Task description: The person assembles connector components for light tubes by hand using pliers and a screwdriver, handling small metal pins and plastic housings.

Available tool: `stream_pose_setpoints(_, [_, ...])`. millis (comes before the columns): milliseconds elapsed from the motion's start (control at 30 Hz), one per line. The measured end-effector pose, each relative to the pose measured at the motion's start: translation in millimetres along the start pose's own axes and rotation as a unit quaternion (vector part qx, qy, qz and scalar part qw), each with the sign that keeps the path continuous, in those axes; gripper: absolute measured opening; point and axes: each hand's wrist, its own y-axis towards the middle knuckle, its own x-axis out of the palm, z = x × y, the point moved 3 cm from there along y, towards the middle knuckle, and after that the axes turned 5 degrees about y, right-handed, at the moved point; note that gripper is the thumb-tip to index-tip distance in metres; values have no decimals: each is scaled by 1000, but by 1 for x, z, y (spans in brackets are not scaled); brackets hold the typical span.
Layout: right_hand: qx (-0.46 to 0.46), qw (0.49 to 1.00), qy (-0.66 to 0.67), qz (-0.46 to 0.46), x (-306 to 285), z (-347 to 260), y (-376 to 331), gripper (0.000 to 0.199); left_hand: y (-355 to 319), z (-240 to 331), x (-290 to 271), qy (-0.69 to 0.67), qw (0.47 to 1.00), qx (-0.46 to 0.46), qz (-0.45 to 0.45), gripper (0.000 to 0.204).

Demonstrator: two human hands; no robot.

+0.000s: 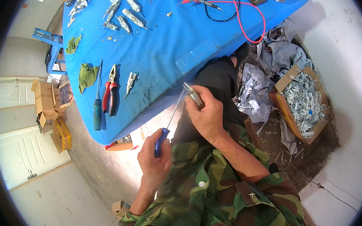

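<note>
My left hand is closed round the blue handle of a screwdriver. Its thin shaft points up and away, with the tip close to a small grey metal part with prongs. That part is pinched in the fingers of my right hand, beyond the table edge and above my legs. Whether tip and part touch, I cannot tell. On the blue cloth to the left lie a teal-handled screwdriver, red-and-black pliers with jaws pointing away, a similar metal part and a green rag.
Several metal parts lie scattered over the far left of the blue-covered table. Test probes with a red lead rest at the far right. Right of the table are a cardboard box full of metal pieces and plastic bags.
</note>
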Motion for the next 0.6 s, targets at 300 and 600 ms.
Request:
stream_pose_setpoints(300, [-30,999,-15,3,2,-2,-1,21,-2,4,0,-1,999,-11,-39,29])
stream_pose_setpoints(600, [-51,998,-24,26,3,2,0,21,-3,5,4,16,999,-15,-37,27])
